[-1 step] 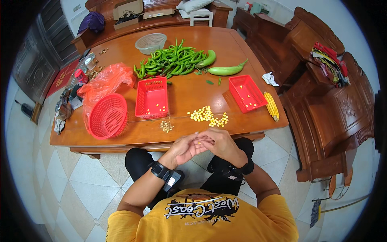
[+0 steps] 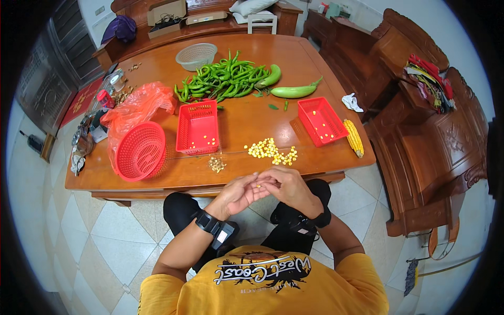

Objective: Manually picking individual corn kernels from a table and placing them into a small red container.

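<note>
A small yellow corn kernel [image 2: 259,186] lies in the upturned palm of the seated person's left hand [image 2: 237,196], just in front of the near edge of a glossy reddish-brown wooden worktop [image 2: 247,119]. That left hand is spread nearly flat, palm up. The right hand [image 2: 290,187] arches over its fingers with its own fingers bent; from where I stand I cannot tell whether they pinch anything. Both wrists wear black bands, and the person wears a yellow printed T-shirt [image 2: 262,291].

Just beyond the hands, a loose scatter of yellow kernels [image 2: 269,149] lies on the worktop, with a small heap of pale brown bits [image 2: 216,165] to its left. Behind these stand two red rectangular plastic baskets, the left one [image 2: 197,123] and the right one [image 2: 308,121], each with a few kernels inside. A yellow corn cob [image 2: 354,138] lies just beside the right basket.

Further left, a round red plastic basket [image 2: 140,151] sits near a crumpled orange-red plastic bag [image 2: 139,107]. Toward the back, long green peppers [image 2: 226,79] form a wide pile, with a pale green eggplant [image 2: 297,92] at their right and a grey-white colander [image 2: 197,56] behind.
</note>
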`<state>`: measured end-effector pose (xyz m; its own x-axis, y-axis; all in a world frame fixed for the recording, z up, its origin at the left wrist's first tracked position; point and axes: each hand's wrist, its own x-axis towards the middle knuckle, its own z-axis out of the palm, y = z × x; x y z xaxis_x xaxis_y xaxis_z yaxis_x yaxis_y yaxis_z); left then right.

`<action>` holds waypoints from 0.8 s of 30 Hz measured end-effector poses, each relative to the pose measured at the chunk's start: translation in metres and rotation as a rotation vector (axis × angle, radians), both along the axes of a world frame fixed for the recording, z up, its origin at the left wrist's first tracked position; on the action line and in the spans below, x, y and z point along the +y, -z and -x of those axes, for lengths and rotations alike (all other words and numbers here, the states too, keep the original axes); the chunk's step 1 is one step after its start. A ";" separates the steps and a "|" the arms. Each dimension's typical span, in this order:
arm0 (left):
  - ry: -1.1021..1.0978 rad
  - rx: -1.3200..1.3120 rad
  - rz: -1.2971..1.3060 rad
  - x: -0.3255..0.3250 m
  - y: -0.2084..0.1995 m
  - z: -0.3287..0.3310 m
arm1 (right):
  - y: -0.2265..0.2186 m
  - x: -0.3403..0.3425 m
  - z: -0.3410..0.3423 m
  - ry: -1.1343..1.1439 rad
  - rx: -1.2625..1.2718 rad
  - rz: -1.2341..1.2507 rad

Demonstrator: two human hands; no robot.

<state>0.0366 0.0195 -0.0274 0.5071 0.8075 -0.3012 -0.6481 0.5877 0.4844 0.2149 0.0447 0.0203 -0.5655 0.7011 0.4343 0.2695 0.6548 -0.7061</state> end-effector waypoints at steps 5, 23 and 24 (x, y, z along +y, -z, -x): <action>-0.191 0.247 -0.165 0.007 -0.039 0.031 | 0.005 0.000 -0.022 0.169 0.028 0.096; -0.576 1.189 -0.697 0.042 -0.068 0.098 | 0.043 0.026 -0.049 0.394 0.005 0.016; -0.576 1.139 -0.726 0.039 -0.068 0.092 | 0.044 0.027 -0.047 0.380 0.036 0.025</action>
